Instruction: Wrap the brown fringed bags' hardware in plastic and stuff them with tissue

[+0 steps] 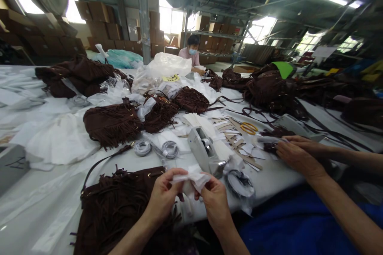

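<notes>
White tissue paper [196,178] is stretched between my two hands above the front edge of the table. My left hand [166,193] pinches its left end, and my right hand [214,195] grips the right end. Below and left of my hands lies a dark brown fringed bag [119,191] with a strap, partly covered by my left forearm. Just beyond the paper stands a grey tape dispenser [202,149]. To the right of my right hand, a coiled dark strap in clear plastic [240,184] rests on the table.
Several fringed bags [112,123] and coiled grey straps [170,149] lie beyond. Yellow-handled scissors [248,128] rest by paper strips [239,139]. At right, a co-worker's hands [295,151] handle something wrapped. Another person [191,52] sits across the table.
</notes>
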`<state>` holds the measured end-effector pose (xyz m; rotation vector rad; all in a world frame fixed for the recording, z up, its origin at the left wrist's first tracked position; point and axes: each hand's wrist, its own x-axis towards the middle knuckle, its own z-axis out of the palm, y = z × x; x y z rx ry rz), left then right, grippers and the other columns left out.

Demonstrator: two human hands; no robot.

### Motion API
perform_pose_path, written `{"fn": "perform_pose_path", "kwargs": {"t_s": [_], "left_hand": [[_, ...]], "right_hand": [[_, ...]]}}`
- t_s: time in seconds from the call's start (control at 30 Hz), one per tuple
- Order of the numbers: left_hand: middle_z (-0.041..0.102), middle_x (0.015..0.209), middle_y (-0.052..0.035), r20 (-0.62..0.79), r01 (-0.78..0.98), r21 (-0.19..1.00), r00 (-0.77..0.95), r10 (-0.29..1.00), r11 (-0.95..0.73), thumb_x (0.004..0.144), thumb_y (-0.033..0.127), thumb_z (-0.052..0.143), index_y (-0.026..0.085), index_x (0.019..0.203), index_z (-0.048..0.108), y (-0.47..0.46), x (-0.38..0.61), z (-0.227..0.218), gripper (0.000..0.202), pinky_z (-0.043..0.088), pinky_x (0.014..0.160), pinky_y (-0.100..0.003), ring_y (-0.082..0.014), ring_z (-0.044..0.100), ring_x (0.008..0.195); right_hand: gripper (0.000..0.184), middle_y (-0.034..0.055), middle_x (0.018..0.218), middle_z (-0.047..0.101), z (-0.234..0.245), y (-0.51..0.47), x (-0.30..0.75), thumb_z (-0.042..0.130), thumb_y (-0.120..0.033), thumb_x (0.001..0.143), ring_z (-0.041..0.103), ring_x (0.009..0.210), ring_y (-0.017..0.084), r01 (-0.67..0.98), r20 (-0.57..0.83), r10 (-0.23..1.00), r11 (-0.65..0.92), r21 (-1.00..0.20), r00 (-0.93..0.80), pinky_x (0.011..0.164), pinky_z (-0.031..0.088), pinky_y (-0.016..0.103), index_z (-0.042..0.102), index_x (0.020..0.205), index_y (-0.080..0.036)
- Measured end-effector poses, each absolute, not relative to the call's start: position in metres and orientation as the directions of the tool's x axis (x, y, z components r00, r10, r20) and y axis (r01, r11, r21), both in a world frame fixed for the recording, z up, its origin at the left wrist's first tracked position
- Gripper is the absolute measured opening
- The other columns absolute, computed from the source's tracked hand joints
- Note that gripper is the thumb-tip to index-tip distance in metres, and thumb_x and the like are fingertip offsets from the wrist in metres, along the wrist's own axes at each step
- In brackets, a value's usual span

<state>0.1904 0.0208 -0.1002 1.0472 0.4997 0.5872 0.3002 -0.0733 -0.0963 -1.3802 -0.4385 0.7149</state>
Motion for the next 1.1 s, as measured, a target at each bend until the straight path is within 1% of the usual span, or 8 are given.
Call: {"fn": "perform_pose_path", "kwargs": {"t_s": [0.13,0.27,0.43,0.53,0.73,0.83,0.97,1.1], "left_hand": [[0.067,0.095,-0.0087,-0.047,-0.246,0.841,0.853,0.519,0.481,0.080,0.041,0.066,0.014,0.095,0.069,0.017,0.176,-0.094,0.031,0.054,0.066,-0.029,-0.0203,0.063,0.078],[0.066,0.081,-0.0066,-0.057,-0.202,0.903,0.819,0.571,0.379,0.082,0.040,0.066,0.012,0.085,0.065,0.015,0.172,-0.089,0.028,0.050,0.063,-0.024,-0.0146,0.059,0.068],[0.064,0.074,-0.0007,-0.077,-0.116,0.935,0.856,0.511,0.335,0.078,0.036,0.072,0.018,0.103,0.054,0.014,0.172,-0.085,0.036,0.043,0.054,-0.019,-0.0110,0.055,0.058],[0.058,0.060,0.0017,-0.125,0.050,0.983,0.883,0.452,0.174,0.084,0.041,0.063,0.014,0.091,0.058,0.013,0.166,-0.088,0.028,0.037,0.045,-0.017,-0.0092,0.050,0.048],[0.054,0.054,0.0023,-0.116,0.198,0.977,0.808,0.577,-0.081,0.089,0.038,0.054,0.015,0.084,0.061,-0.003,0.154,-0.103,0.024,0.033,0.042,-0.018,-0.0090,0.045,0.043],[0.056,0.056,0.0013,-0.119,0.183,0.980,0.848,0.517,-0.074,0.088,0.034,0.055,0.015,0.079,0.061,-0.014,0.151,-0.097,0.022,0.032,0.045,-0.017,-0.0087,0.046,0.047],[0.062,0.066,-0.0014,-0.210,0.162,0.973,0.918,0.337,0.166,0.084,0.036,0.058,0.015,0.089,0.060,-0.024,0.150,-0.088,0.021,0.040,0.050,-0.018,-0.0110,0.052,0.053],[0.058,0.051,-0.0006,-0.268,0.189,0.957,0.866,0.423,0.220,0.088,0.049,0.050,0.016,0.086,0.055,-0.033,0.148,-0.100,0.034,0.038,0.041,-0.018,-0.0107,0.049,0.039]], "right_hand": [[0.023,0.0020,0.067,0.067,-0.096,-0.083,0.294,0.072,-0.025,0.065,0.060,0.060,0.017,0.033,0.032,0.623,0.011,-0.999,0.781,0.054,0.049,0.024,0.071,0.086,-0.016],[0.019,0.0045,0.074,0.070,-0.095,-0.090,0.286,0.069,-0.024,0.067,0.063,0.064,0.019,0.184,0.133,0.664,-0.007,-0.983,0.736,0.055,0.050,0.024,0.072,0.085,-0.017],[0.017,0.0010,0.063,0.065,-0.094,-0.092,0.280,0.071,-0.024,0.067,0.054,0.053,0.014,0.027,0.042,0.693,0.032,-0.999,0.719,0.048,0.044,0.021,0.072,0.082,-0.016],[0.016,-0.0016,0.058,0.060,-0.091,-0.096,0.281,0.072,-0.023,0.069,0.049,0.051,0.011,-0.137,-0.070,0.753,0.027,-0.990,0.655,0.048,0.041,0.020,0.071,0.082,-0.015],[0.035,0.0034,0.081,0.066,-0.097,-0.116,0.281,0.076,-0.035,0.072,0.059,0.074,0.015,-0.426,-0.206,0.904,-0.030,-0.904,0.374,0.071,0.048,0.026,0.067,0.099,-0.017],[0.026,-0.0005,0.068,0.062,-0.108,-0.127,0.279,0.078,-0.033,0.072,0.054,0.061,0.011,-0.378,-0.251,0.852,-0.068,-0.923,0.459,0.059,0.043,0.021,0.066,0.089,-0.016],[0.021,-0.0027,0.057,0.055,-0.112,-0.139,0.273,0.075,-0.033,0.076,0.048,0.054,0.009,-0.271,-0.250,0.823,-0.122,-0.955,0.510,0.054,0.038,0.020,0.066,0.075,-0.015],[0.027,0.0013,0.064,0.063,-0.098,-0.144,0.285,0.074,-0.042,0.074,0.054,0.058,0.012,-0.224,-0.276,0.854,-0.193,-0.955,0.441,0.056,0.042,0.022,0.069,0.080,-0.015]]}}
